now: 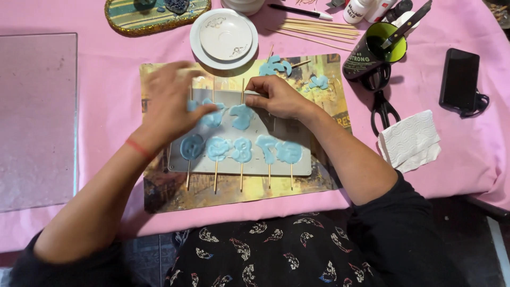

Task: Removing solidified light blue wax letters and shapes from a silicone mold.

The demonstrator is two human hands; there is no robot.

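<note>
We note a white saucer (223, 38) at the table's (106, 114) far edge, loose skewers (319, 29) beside it, black scissors (382, 109), a folded napkin (409, 141), and a phone (459, 79).

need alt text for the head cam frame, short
Seen from above, a person's left hand and right hand rest on a white mold holding pale blue shapes on wooden sticks, set on a picture mat over a pink tablecloth. A white saucer, black scissors, a phone and loose skewers lie around it.
</note>
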